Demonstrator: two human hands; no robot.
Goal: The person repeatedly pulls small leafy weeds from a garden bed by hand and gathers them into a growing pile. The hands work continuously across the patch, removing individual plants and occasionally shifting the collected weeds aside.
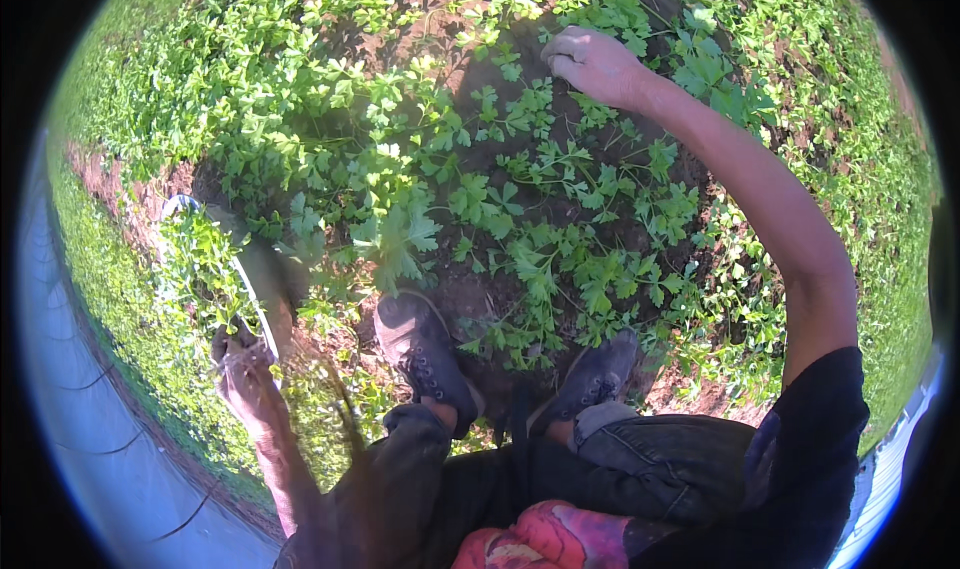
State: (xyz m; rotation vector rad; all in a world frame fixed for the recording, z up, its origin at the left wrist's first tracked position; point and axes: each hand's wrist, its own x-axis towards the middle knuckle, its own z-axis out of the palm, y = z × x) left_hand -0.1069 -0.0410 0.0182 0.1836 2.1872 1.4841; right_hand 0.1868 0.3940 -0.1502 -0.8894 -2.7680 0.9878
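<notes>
My left hand [244,363] is at the near rim of a round, white-rimmed container [259,299] heaped with leafy green seedlings [199,258]. Its fingers are bunched around stems or roots, with leaves above them; exactly what they grip is partly hidden. My right hand [589,63] reaches out over the bed at the upper right of centre, its fingers curled down towards the soil among lobed leaves. Whether anything is between these fingers does not show. Leafy plants like celery or parsley [540,254] grow in the shaded soil between the hands and my feet.
Two dark laced shoes, the left [420,344] and the right [600,374], stand on soil at the near edge of the plants. Dense seedlings [847,156] cover the ground to the right and far left. Pale plastic sheeting [97,419] curves along the left side.
</notes>
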